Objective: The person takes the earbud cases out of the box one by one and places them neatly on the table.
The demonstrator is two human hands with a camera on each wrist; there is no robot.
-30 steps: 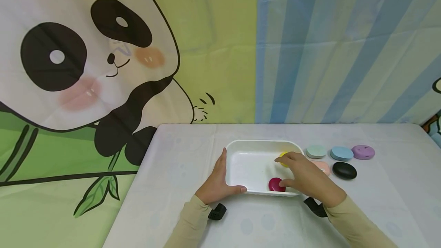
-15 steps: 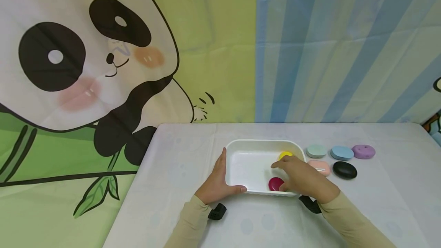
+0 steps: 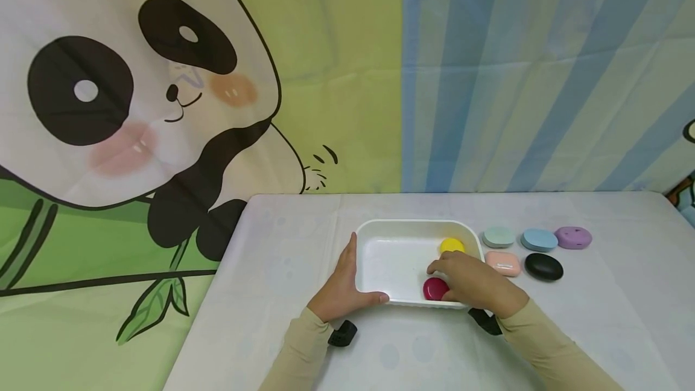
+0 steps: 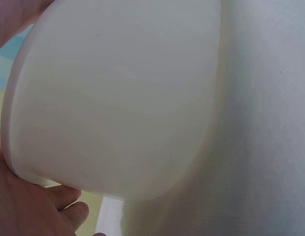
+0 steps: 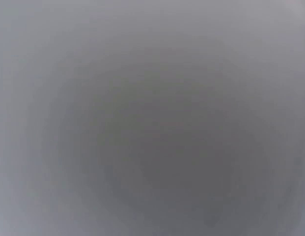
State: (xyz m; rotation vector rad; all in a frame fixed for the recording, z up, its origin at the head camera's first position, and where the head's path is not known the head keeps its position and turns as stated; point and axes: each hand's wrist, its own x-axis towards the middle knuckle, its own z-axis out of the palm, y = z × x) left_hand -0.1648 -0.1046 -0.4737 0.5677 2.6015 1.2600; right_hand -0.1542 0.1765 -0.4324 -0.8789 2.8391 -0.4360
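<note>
Sitting in the tray point(image 3: 391, 264) at 5 o'clock: red disc point(image 3: 434, 289), round, no clear long axis. Right hand point(image 3: 478, 285) nearer, disc at its 9; fingers bent, grip can't tell. Left hand point(image 3: 343, 285) grips tray's 9 o'clock end.

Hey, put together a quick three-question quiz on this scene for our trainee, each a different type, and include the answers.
1. True or false: the yellow piece lies inside the white tray.

2. Multiple choice: outside the tray, which piece sits farthest right in the head view?
a) pink piece
b) black piece
c) purple piece

3. Fill in the blank: the red piece is nearer to the person's ____ hand.

Key:
1. True
2. c
3. right hand
</note>
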